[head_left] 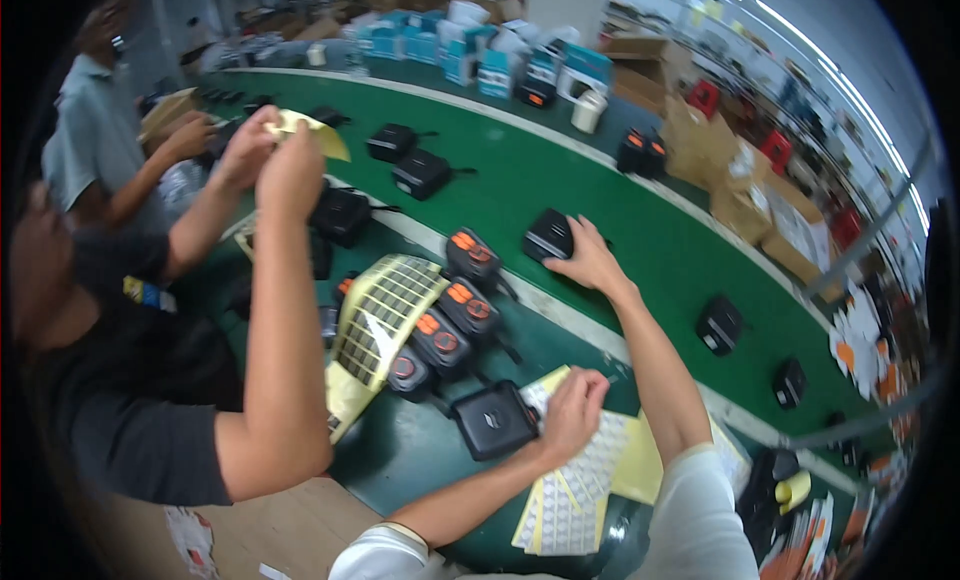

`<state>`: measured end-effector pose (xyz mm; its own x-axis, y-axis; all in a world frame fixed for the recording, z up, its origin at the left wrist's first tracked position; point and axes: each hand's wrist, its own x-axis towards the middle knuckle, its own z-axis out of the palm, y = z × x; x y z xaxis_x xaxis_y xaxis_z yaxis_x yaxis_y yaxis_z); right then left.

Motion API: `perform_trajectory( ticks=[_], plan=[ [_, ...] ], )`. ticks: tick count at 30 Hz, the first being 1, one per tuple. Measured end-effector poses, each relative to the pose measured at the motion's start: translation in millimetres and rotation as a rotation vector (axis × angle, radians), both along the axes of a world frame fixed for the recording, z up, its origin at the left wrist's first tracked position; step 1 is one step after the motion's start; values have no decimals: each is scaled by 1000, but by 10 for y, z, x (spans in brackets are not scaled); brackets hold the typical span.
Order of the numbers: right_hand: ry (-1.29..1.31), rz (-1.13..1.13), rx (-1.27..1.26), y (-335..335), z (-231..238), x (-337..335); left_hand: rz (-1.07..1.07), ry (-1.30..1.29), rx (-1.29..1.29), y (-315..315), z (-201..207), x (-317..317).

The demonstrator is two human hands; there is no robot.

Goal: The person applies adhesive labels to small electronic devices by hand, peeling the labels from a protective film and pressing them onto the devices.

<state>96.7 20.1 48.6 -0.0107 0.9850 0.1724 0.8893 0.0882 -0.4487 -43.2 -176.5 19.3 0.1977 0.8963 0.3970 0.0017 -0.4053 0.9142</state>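
Observation:
My right hand [590, 260] reaches over the green conveyor belt [480, 180] and grips a black box-shaped case [548, 236] by its right side. Nearer to me, my left hand [574, 414] is closed in a pinch above the label sheets [570, 510]. Whatever its fingertips hold is too small to make out. Just left of that hand a black rounded case [494, 420] lies on the dark green table. Several black devices with orange parts [440, 340] stand beyond it, beside a yellow-edged sheet of dark labels [385, 315].
At left, a co-worker in a dark shirt [140, 380] holds up a yellow sheet [320, 135]; another person [95, 130] stands farther back. More black cases [420, 173] sit along the belt. Blue boxes [495, 75] and cardboard boxes [700, 145] line its far side.

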Motion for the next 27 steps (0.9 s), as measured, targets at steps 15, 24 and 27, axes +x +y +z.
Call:
perform_trajectory(
  ticks=[15,24,27],
  plan=[
    [629,-229,32,-882,260,377,4,-691,-139,255,1102,-469],
    [1322,-64,68,-1773,527,63,-183,-739,-155,573,1532,-648],
    [1330,-57,84,-1779,559,18,-342,-526,-353,626,1420,-496]
  ],
)
